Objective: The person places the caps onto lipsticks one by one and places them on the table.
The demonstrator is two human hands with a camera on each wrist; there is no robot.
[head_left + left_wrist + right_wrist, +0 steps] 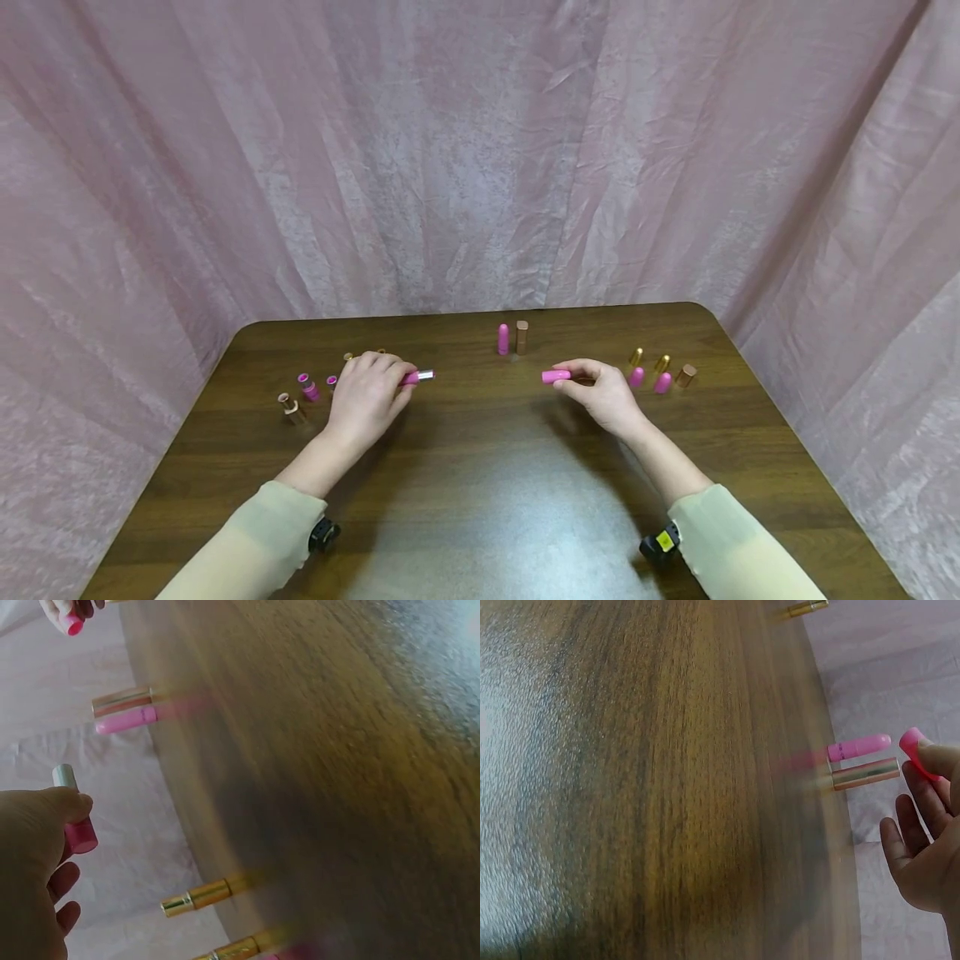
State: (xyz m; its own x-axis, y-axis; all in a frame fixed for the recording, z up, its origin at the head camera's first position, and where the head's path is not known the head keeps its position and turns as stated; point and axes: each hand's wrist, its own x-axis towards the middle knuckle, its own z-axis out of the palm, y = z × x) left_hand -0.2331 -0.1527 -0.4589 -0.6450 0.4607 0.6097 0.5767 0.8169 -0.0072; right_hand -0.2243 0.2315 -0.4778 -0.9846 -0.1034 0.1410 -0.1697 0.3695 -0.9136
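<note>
Six caps are visible: three pink, two gold, one brown; six open lipsticks, likewise split; two closed lipsticks, one pink, one brown.

I see two lipsticks side by side near the far edge of the table, bases toward its far left corner, caps toward its far right.
</note>
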